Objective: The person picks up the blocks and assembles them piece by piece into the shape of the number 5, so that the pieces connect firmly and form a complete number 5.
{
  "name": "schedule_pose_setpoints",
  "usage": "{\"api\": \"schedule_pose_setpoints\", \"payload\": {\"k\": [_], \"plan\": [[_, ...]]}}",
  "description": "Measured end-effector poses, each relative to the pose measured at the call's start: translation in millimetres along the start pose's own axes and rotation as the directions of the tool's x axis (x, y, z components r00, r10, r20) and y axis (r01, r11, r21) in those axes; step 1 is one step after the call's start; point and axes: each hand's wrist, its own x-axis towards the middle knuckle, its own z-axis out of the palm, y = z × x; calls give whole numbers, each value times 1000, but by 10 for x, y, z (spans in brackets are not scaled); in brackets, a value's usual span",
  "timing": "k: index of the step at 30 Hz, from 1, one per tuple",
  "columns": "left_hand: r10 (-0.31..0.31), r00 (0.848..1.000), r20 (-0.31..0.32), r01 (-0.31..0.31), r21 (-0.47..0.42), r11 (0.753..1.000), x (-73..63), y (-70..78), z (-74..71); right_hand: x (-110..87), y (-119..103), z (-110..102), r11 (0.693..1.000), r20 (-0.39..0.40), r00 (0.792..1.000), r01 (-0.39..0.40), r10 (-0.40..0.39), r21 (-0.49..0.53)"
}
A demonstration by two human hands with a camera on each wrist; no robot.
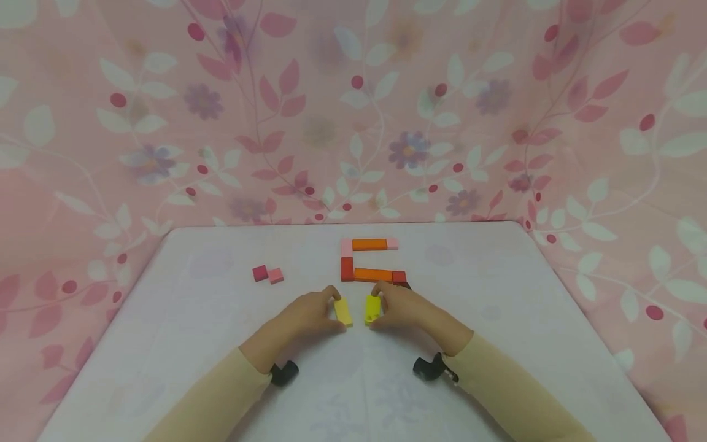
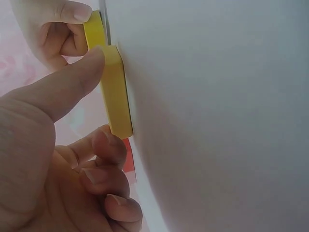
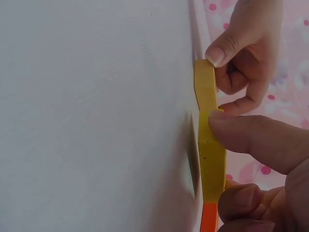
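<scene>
The left block (image 1: pixel 343 312) is pale yellow, the right block (image 1: pixel 372 309) brighter yellow; bars (image 1: pixel 369 245) orange; sleeves (image 1: pixel 215 393) beige; surface (image 1: pixel 469 307) whitish; backdrop (image 1: pixel 326 166) pink with white leaves (image 1: pixel 117 75), purple flowers (image 1: pixel 409 149).

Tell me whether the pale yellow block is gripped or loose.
Gripped: the left hand pinches the pale yellow block at both ends, thumb opposite finger.

Counter (image 1: pixel 497 264), with backdrop (image 1: pixel 331 123) behind. On its far part, centre: column (image 1: pixel 347 269) of blocks at left; rear row (image 1: pixel 369 245) and front row (image 1: pixel 373 275) running right from it, gap between. Left of column, well apart: left cube (image 1: pixel 260 274), right cube (image 1: pixel 275 275), side by side. Before column and front row: left block (image 1: pixel 343 312), in left hand (image 1: pixel 313 313); right block (image 1: pixel 372 309), near its right, in right hand (image 1: pixel 405 305).
</scene>
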Motion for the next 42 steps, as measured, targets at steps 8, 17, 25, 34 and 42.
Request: {"api": "schedule_pose_setpoints", "payload": {"k": [8,17,25,34,42], "plan": [[13,1000,20,-13,-4,1000,-47,90,53,-154,72,-23,999,16,999,-32,33,-37],[8,1000,21,-8,15,1000,-49,184,155,-340,157,-42,996,29,998,-60,62,-61],[27,1000,8,-28,41,999,-71,267,243,-471,249,-66,995,15,997,-74,75,-64],[14,1000,-3,-14,58,998,-78,362,287,-558,363,-86,994,18,995,-98,99,-56],[15,1000,-19,-13,77,997,-105,424,270,-613,392,-117,994,13,995,-103,104,-48]]}}
